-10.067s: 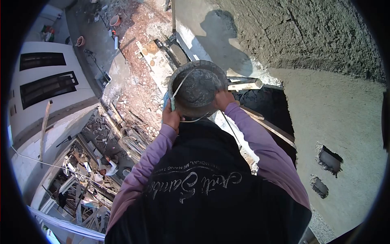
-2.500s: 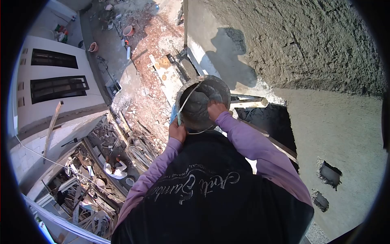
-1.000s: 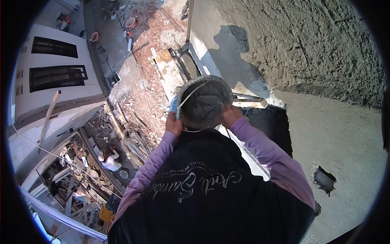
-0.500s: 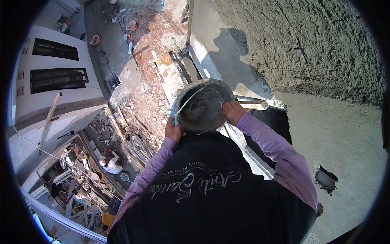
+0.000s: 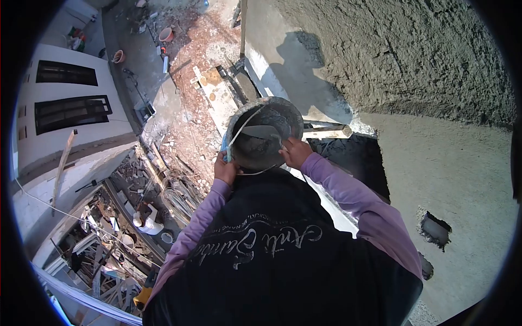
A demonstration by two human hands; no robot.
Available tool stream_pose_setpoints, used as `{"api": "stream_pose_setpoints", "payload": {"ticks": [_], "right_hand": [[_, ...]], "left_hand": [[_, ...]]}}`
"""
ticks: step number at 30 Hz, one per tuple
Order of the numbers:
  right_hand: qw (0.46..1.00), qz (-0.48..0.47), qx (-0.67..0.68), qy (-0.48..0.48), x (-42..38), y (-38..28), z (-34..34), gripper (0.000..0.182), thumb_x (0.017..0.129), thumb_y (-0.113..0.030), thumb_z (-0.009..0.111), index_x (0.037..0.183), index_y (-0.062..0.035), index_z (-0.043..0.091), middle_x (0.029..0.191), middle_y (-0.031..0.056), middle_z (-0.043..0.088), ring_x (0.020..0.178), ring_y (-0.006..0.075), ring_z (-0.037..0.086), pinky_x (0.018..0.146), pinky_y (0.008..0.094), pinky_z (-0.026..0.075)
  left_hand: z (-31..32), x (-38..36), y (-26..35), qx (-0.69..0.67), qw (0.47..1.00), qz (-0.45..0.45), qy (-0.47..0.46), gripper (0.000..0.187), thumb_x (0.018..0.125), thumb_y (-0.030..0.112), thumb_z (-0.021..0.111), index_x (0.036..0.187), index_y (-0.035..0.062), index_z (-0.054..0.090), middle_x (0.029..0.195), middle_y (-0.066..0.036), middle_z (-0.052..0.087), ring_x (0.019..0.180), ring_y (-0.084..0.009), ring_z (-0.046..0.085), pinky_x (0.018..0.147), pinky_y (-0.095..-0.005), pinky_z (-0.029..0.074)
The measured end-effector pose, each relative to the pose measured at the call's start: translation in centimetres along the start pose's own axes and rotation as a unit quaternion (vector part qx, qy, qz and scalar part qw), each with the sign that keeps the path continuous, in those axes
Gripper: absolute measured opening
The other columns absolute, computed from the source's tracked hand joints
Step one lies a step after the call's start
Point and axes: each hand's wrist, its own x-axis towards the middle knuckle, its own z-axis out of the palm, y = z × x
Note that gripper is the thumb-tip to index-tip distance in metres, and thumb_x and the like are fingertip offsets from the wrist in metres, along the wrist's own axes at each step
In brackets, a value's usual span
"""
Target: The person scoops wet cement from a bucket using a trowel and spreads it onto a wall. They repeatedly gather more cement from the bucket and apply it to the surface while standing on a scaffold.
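A mortar-smeared bucket (image 5: 296, 120) is held tilted close to my chest, its mouth facing up toward me. Inside lies wet grey mortar (image 5: 254, 145). With my left hand (image 5: 225, 169) I grip the bucket at its near-left rim, where the pale wire handle (image 5: 239, 133) comes down. My right hand (image 5: 296, 153), at the right side of the mouth, is closed around the grip of a trowel. The flat, shiny trowel blade (image 5: 260, 131) extends left from that hand over the mortar. The trowel's grip is mostly hidden by my fingers.
Rough wet plaster (image 5: 402, 60) covers the upper wall on the right, with a dark opening (image 5: 353, 163) below it. A wooden beam (image 5: 331, 132) juts out beside the bucket. Far below are rubble (image 5: 190, 81), coiled wire (image 5: 182, 195) and a person in white (image 5: 148, 220).
The trowel blade has come into clear view inside the bucket, turned flat over the mortar. Bucket and both hands have shifted slightly left in the view.
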Motion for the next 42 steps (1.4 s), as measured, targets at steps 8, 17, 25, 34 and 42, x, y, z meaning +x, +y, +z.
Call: {"api": "stream_pose_setpoints", "payload": {"ticks": [8,17,25,34,42], "right_hand": [[0.981,0.139,-0.098,-0.097,-0.4,4.9,-3.0,0.031,0.091,-0.028,0.054,0.104,-0.0028,0.067,0.103,0.0212,0.066,0.095,0.0365,0.068,0.082,0.0471,0.056],[0.974,0.172,0.051,-0.141,1.9,-2.7,5.3,0.035,0.091,-0.035,0.055,0.098,-0.0042,0.07,0.095,0.0223,0.07,0.093,0.0427,0.067,0.087,0.0508,0.051],[0.968,0.148,0.174,-0.101,0.7,-1.0,2.5,0.035,0.094,-0.031,0.056,0.106,0.0001,0.064,0.099,0.0274,0.067,0.099,0.045,0.063,0.088,0.0506,0.049],[0.996,0.046,0.025,0.071,2.1,-0.8,-4.6,0.03,0.084,-0.024,0.071,0.1,-0.0003,0.063,0.091,0.0178,0.064,0.089,0.0388,0.064,0.079,0.0443,0.053],[0.975,-0.021,0.212,-0.067,6.6,-9.0,-23.4,0.025,0.09,-0.025,0.068,0.095,-0.0006,0.065,0.072,0.0134,0.063,0.067,0.0271,0.064,0.062,0.0357,0.051]], "left_hand": [[0.6,-1.2,0.8,0.055,0.998,-0.011,-0.007,0.034,0.085,0.0,0.052,0.119,-0.0022,0.047,0.082,-0.009,0.062,0.055,-0.0136,0.057,0.048,-0.0269,0.051],[1.1,-0.9,0.7,0.052,0.999,-0.002,-0.015,0.04,0.087,-0.001,0.053,0.125,-0.0041,0.045,0.092,-0.01,0.062,0.067,-0.0168,0.06,0.057,-0.0316,0.059],[-0.2,0.8,1.4,-0.017,0.998,-0.058,0.028,0.039,0.081,-0.008,0.048,0.12,-0.0057,0.047,0.091,-0.013,0.06,0.068,-0.0196,0.061,0.058,-0.0335,0.061],[-1.6,1.6,2.2,-0.075,0.993,-0.069,0.059,0.034,0.076,-0.007,0.051,0.108,0.0012,0.047,0.08,-0.006,0.05,0.063,-0.0169,0.053,0.059,-0.0355,0.058],[-3.6,0.9,1.0,-0.104,0.989,-0.076,0.071,0.022,0.08,-0.002,0.052,0.101,0.0031,0.05,0.084,-0.005,0.052,0.062,-0.015,0.053,0.056,-0.0338,0.057]]}}
